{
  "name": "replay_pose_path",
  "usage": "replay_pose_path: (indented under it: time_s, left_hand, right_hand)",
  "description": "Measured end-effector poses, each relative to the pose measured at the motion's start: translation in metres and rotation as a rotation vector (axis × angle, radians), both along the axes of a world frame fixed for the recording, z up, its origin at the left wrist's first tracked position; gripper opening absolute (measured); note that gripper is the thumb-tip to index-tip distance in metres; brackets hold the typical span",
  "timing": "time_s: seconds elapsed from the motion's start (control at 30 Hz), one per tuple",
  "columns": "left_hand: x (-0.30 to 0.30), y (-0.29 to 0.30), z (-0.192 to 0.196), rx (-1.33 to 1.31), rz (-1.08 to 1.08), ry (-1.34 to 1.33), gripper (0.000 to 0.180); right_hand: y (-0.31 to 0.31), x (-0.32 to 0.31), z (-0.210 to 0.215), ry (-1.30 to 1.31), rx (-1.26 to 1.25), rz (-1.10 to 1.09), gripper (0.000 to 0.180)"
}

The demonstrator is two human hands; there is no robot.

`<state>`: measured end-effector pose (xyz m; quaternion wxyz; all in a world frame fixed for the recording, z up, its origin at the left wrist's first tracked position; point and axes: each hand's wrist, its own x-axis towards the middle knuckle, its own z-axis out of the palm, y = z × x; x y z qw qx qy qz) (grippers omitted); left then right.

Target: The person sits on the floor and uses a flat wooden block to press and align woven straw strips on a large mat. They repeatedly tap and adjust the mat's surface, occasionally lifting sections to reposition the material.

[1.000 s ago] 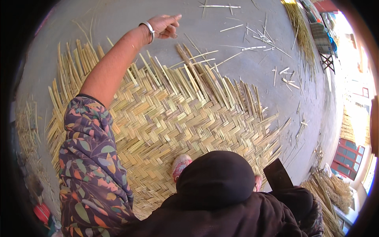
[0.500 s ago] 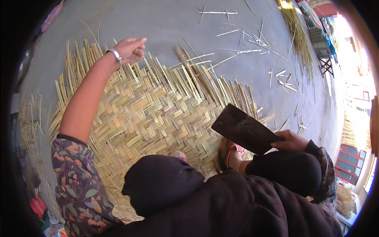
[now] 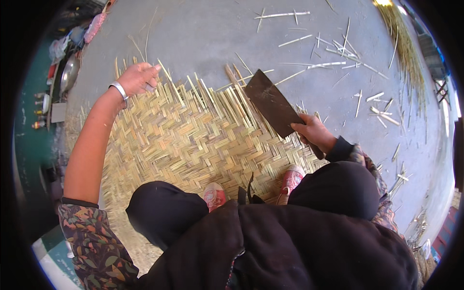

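Observation:
I squat on a woven bamboo mat (image 3: 193,140) spread on grey concrete. My left hand (image 3: 137,79), with a metal bangle on the wrist, reaches out to the mat's far left edge and closes on the loose strip ends there. My right hand (image 3: 313,131) grips the handle of a broad dark cleaver (image 3: 273,104), whose blade points up and away over the mat's far right edge. My pink shoes (image 3: 215,195) rest on the near part of the mat.
Loose bamboo strips and offcuts (image 3: 333,53) lie scattered on the concrete beyond the mat. A bundle of long strips (image 3: 406,48) runs along the far right. Pots and dishes (image 3: 67,72) stand at the left edge.
My left hand has swept leftward from the far middle to the mat's left edge. My right hand has come into view and lifted the cleaver over the mat's right side.

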<state>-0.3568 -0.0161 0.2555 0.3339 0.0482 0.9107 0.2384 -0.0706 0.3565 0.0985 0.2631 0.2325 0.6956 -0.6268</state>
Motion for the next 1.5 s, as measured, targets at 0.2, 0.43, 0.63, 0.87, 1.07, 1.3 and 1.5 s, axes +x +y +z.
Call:
replay_pose_path:
  time_s: [0.2, 0.43, 0.63, 0.87, 1.07, 1.3, 1.5]
  left_hand:
    - [0.013, 0.109, 0.016, -0.17, -0.328, 0.121, 0.053]
    - [0.007, 0.203, 0.018, -0.292, -0.59, 0.174, 0.042]
    - [0.031, 0.198, -0.036, -0.443, -0.816, 0.352, 0.032]
    - [0.076, 0.184, -0.11, -0.311, -1.196, 0.408, 0.018]
    - [0.078, 0.205, -0.168, -0.171, -1.6, 0.705, 0.042]
    - [0.092, 0.233, -0.21, -0.18, -1.82, 0.494, 0.077]
    - [0.104, 0.25, -0.209, -0.252, -1.809, 0.426, 0.033]
  right_hand:
    - [0.005, 0.008, -0.033, 0.053, -0.061, 0.019, 0.035]
    - [0.044, 0.015, -0.015, 0.24, 0.124, 0.235, 0.031]
    - [0.06, 0.031, -0.01, 0.354, 0.221, 0.419, 0.029]
    - [0.045, 0.062, -0.002, 0.342, 0.559, 0.75, 0.026]
    - [0.029, 0.078, -0.007, 0.481, 0.743, 0.89, 0.031]
    - [0.019, 0.097, -0.01, 0.359, 0.762, 0.759, 0.032]
    - [0.011, 0.096, -0.006, 0.26, 0.729, 0.742, 0.048]
